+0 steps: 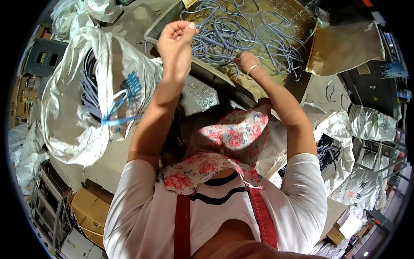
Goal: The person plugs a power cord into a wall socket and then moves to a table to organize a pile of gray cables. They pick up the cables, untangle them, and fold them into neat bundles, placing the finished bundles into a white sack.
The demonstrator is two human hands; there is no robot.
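Tangled grey rubber strips (224, 32) lie loosely in a large shallow metal tray (207, 71) with a yellowish-brown bottom. My left hand (176, 41) is raised over the tray's near left edge, with its fingers curled in and the thumb pressed against them. Whatever may be between those fingers is too small or hidden to make out. Low in the tray, at the near side of the tangle, my right hand (247, 62) has its fingers closed around a grey strip. A pale bracelet (253, 68) circles that wrist.
On the left stands a white woven sack (64, 108) with dark strips inside and a blue tie (113, 114). Another open sack (340, 123) with dark strips sits at right. A brown sheet (345, 47) leans by the tray's right side. A cardboard box (90, 211) stands lower left.
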